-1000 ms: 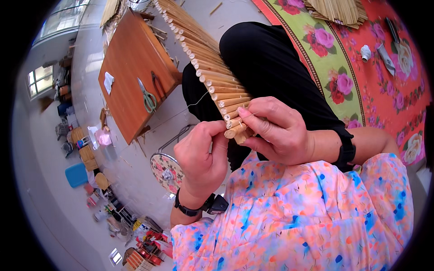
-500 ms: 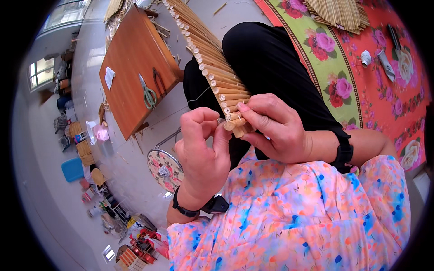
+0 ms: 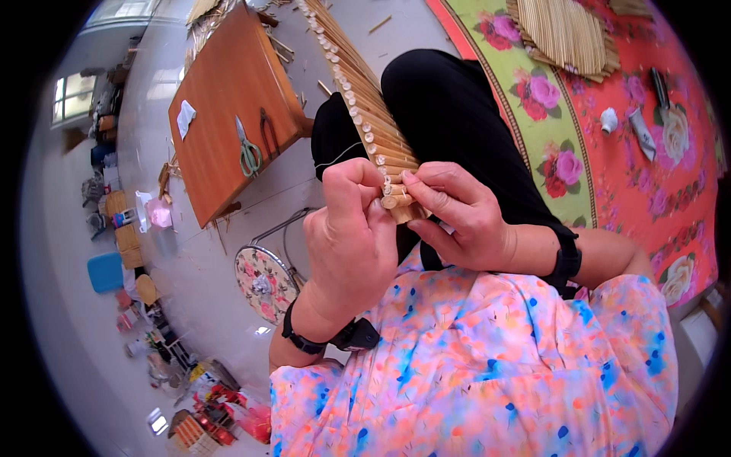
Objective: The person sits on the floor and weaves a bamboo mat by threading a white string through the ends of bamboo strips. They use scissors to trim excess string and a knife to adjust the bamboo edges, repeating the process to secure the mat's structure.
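Observation:
A long strip of pale reed sticks bound side by side [image 3: 365, 114] slants across my black-trousered lap, cut round ends facing left. My right hand [image 3: 457, 217] grips its near end, thumb and forefinger pinched on the last sticks. My left hand [image 3: 350, 236] is closed at the left of that end, fingertips bent against it; what they hold is hidden. A thin pale thread [image 3: 337, 158] runs out from the strip over my left knee.
A wooden table [image 3: 213, 160] at upper left carries scissors [image 3: 250, 156], pliers and white cloth. A floral round stool [image 3: 266, 301] stands below it. A flowered mat [image 3: 548, 175] at right holds reed pieces [image 3: 560, 34] and small tools. Clutter lines the left wall.
My left hand has risen and curled further round the left of the strip's end. The strip's far part has swung right. My right hand keeps its grip.

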`<state>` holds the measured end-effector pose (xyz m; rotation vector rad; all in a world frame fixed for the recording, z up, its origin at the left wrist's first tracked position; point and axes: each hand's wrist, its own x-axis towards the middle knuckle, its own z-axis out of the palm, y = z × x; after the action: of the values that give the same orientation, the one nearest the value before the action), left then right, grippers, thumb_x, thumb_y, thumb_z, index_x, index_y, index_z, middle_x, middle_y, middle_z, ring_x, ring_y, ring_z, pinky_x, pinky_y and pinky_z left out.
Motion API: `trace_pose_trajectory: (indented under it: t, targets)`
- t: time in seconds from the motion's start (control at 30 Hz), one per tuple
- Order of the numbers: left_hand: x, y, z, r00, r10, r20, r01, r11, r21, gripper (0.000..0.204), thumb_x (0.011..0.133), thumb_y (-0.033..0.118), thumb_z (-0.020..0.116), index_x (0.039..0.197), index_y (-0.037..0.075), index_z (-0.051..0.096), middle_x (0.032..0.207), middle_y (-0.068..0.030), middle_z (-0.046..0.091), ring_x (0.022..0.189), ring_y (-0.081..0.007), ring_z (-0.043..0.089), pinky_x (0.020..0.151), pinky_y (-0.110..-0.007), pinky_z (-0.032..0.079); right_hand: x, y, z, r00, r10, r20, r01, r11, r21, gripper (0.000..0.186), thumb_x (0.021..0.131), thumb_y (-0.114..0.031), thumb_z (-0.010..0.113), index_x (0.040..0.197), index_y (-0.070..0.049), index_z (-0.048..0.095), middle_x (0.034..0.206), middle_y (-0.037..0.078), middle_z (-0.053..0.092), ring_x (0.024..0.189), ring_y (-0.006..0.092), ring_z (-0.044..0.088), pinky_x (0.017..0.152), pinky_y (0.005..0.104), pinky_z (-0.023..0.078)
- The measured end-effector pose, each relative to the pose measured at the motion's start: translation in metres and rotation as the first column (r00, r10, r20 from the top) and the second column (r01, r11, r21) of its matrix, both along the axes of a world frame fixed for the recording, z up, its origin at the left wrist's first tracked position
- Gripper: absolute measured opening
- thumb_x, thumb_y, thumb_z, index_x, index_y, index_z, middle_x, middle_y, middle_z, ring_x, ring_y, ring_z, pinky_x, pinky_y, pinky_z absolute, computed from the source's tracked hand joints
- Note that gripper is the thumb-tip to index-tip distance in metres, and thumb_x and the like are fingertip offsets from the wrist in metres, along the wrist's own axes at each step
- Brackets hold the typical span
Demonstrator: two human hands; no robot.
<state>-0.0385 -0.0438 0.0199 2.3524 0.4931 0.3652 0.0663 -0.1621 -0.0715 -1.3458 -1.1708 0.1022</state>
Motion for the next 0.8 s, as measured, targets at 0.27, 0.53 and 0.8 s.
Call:
trace_pose_trajectory:
  t: [0.27,0.53,0.8]
  targets:
    - [-0.027,0.020,0.016,0.979,0.202,0.038,-0.200,0.979,-0.048,0.039,0.085,-0.006,0.053,0.123,0.001,0.048,0.105,-0.0141,0.066,0.069,-0.0189,0.069,0.063,-0.029,0.054,0.102,-0.004,0.020,0.944,-0.012,0.331,0.095,0.967,-0.237,0.046,0.081,-0.004,0.068,0.126,-0.007,0.059,0.119,0.014,0.062,0.107,0.0326,0.061,0.091,0.0383,0.050]
    - [-0.062,0.030,0.017,0.928,0.291,0.234,-0.335,0.926,0.174,0.040,0.082,-0.007,0.057,0.122,-0.001,0.052,0.131,-0.0198,0.051,0.083,-0.0193,0.066,0.070,-0.028,0.055,0.103,0.067,0.107,0.380,0.571,0.727,-0.331,0.819,-0.470,0.061,0.070,-0.015,0.075,0.129,-0.015,0.058,0.133,0.000,0.054,0.141,0.0235,0.031,0.117,0.0523,0.019]
    - [-0.104,0.034,-0.003,0.915,0.350,0.201,-0.372,0.925,0.083,0.036,0.083,-0.002,0.059,0.118,0.004,0.057,0.126,-0.0170,0.054,0.076,-0.0234,0.068,0.070,-0.031,0.054,0.098,0.099,0.095,0.003,0.743,0.670,-0.501,0.581,-0.642,0.023,0.072,-0.024,0.069,0.086,-0.010,0.058,0.079,0.002,0.055,0.088,0.0196,0.058,0.090,0.0434,0.042]
